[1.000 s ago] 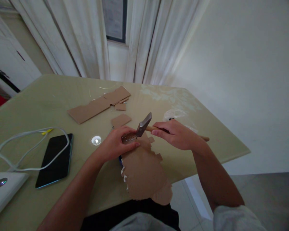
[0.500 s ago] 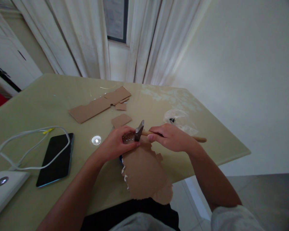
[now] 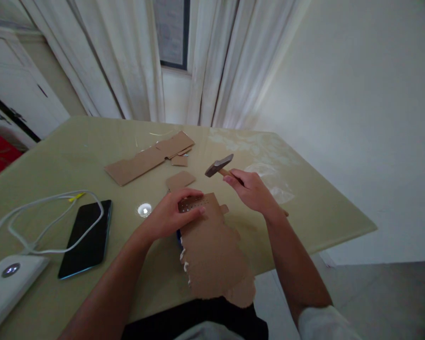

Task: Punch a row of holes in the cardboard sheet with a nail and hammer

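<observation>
My right hand (image 3: 250, 190) is closed round the wooden handle of a hammer (image 3: 218, 165). The hammer's metal head is raised clear of the cardboard. My left hand (image 3: 172, 212) grips the far end of a ragged-edged brown cardboard piece (image 3: 212, 259), thumb on top and fingers along its far edge. Rows of small dots, holes or nail heads, show between the thumb and fingers. White twisted bits line the cardboard's left edge. A sliver of a blue thing (image 3: 179, 237) peeks out from under it, mostly hidden.
A long cardboard strip (image 3: 141, 163) and a smaller cardboard piece (image 3: 180, 180) lie farther back on the table. A clear plastic bag (image 3: 274, 182) is behind my right hand. At left are a black phone (image 3: 87, 238), a white cable (image 3: 38, 251) and a white device (image 3: 12, 288).
The hammer has lifted off the cardboard, with its head moving up and to the right. My left hand stays at the cardboard's far end. The view has shifted slightly.
</observation>
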### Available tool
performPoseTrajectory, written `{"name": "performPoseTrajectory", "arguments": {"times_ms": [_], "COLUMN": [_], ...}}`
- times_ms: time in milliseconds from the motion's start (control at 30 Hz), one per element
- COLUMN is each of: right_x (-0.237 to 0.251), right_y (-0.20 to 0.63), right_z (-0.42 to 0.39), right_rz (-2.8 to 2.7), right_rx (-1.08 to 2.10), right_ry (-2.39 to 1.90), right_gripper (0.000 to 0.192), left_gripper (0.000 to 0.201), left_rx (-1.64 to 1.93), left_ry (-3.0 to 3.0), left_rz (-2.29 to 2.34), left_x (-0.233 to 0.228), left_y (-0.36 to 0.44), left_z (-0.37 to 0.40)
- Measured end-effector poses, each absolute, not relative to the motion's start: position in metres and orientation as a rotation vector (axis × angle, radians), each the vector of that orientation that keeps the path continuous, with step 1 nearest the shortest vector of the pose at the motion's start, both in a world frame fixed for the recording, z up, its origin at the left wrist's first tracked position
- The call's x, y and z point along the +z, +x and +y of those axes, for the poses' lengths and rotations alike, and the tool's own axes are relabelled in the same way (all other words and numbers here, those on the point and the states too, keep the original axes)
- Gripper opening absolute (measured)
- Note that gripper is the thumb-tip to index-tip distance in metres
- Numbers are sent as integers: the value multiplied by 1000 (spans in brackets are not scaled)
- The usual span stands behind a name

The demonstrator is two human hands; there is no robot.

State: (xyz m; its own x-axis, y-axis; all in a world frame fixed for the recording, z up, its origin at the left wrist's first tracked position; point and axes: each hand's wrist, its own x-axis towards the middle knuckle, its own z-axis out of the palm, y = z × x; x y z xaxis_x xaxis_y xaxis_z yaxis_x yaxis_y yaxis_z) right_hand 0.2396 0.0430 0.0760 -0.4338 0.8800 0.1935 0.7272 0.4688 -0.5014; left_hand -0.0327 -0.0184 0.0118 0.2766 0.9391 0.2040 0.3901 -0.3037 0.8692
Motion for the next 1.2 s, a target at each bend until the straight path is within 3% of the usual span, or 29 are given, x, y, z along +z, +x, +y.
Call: {"name": "performPoseTrajectory", "arguments": {"times_ms": [200,367,500,1200], "right_x": [31,13,15,15], "right_y": [226,234,234,230], "right_z": [63,57,49,47], "right_rz": [-2299,-2359,-2355,-2349], "right_rx": [122,80,73,153], "right_ry": [-1696,-1729,-1737,-1721], "right_gripper": [41,39,40,37], "left_gripper": [49,42,39,36], "left_rx": [1021,451,243,74], "left_ry": [1708,1925,1837,1660], "left_rz": [1707,2315,2297,2273], "left_x": [8,3,-2,-16], "left_y": [-52,-69,-70,-90], "left_z": [-9,-11,-11,-4]}}
